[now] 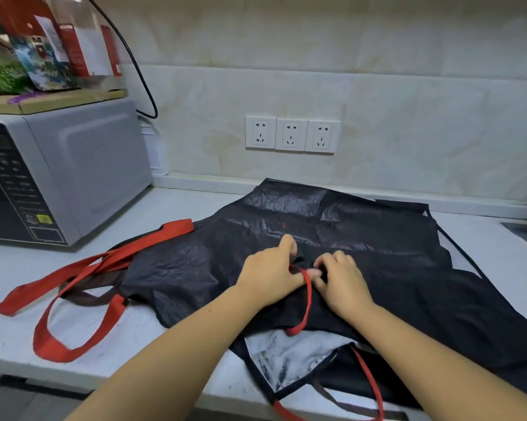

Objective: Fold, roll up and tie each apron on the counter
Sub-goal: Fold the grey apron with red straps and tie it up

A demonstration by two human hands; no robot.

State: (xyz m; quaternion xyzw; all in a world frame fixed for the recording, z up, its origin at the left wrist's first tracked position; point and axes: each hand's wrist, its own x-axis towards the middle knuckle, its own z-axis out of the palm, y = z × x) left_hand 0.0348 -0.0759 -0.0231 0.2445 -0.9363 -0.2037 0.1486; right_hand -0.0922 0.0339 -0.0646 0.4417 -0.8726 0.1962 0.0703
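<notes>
A shiny black apron [301, 226] lies spread over the white counter [171, 208], with more black fabric beneath it to the right. Broad red straps [74, 275] trail off its left side in loops. A thin red tie [307, 302] runs from the middle of the apron toward the front edge. My left hand [271, 275] and my right hand [341, 278] meet on the apron's middle, both pinching the top of that thin red tie. A white patch [295, 357], its nature unclear, shows under the front fabric.
A grey microwave [83, 168] stands at the left with a wooden board and colourful packets on top. Three wall sockets [292, 135] sit on the tiled back wall. A black cable [140, 71] hangs behind the microwave. A sink corner [526, 232] shows at far right.
</notes>
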